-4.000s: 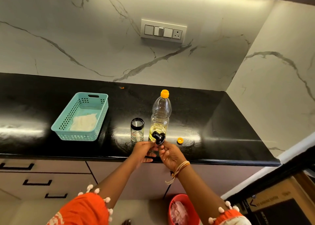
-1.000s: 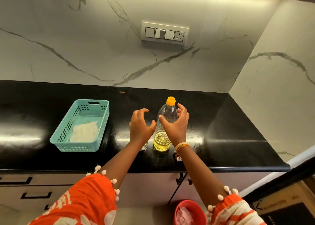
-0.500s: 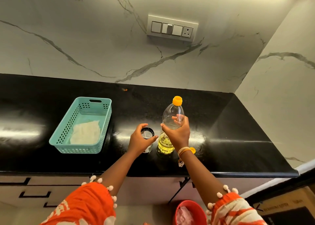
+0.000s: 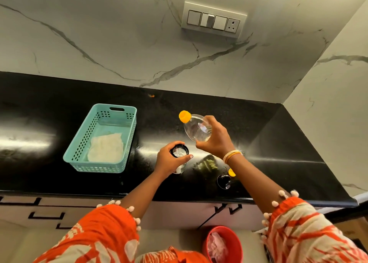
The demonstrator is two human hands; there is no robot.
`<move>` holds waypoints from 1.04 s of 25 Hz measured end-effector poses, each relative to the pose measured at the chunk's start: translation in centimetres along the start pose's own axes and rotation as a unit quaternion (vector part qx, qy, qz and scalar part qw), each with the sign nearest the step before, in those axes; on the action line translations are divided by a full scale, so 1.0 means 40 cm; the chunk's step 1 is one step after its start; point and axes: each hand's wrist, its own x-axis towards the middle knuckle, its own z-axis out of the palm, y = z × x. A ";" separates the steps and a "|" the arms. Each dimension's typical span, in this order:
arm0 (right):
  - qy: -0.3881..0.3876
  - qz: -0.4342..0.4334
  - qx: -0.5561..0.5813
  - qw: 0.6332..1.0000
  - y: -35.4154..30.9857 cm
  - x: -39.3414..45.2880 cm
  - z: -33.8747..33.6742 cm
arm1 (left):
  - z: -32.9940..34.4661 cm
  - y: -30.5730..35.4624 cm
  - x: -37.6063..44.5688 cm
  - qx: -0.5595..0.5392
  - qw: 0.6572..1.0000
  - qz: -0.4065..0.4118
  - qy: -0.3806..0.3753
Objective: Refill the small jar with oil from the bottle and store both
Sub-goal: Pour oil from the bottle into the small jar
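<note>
Bare counter [image 4: 278, 143] right; basket [image 4: 103, 139] blocking left.

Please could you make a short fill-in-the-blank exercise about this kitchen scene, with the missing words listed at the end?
1. The right hand grips the clear plastic oil bottle, whose cap is ____ in colour.
2. The left hand holds the small glass jar, which stands on the ____ countertop.
3. The white cloth lies inside the turquoise plastic ____.
4. The jar's round black lid lies on the countertop, so the jar is ____.

Missing words: yellow; black; basket; open
</note>
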 end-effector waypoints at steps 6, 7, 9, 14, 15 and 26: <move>-0.040 -0.035 -0.138 0.989 0.031 0.007 -0.006 | -0.006 -0.007 0.003 -0.017 1.000 0.014 -0.011; -0.040 -0.041 -0.156 0.986 0.039 0.008 -0.008 | -0.006 -0.007 0.003 -0.018 1.000 0.015 -0.012; -0.050 -0.044 -0.186 0.980 0.060 0.009 -0.013 | -0.004 -0.014 0.003 -0.023 1.000 0.013 -0.012; -0.084 -0.084 -0.269 0.956 0.094 0.014 -0.034 | -0.003 -0.012 0.003 -0.031 0.999 0.020 -0.007; -0.091 -0.092 -0.281 0.951 0.098 0.017 -0.037 | -0.002 -0.012 0.005 -0.035 0.999 0.017 -0.007; -0.104 -0.164 -0.371 0.908 0.115 0.049 -0.048 | 0.005 -0.021 0.011 -0.052 0.999 -0.014 -0.006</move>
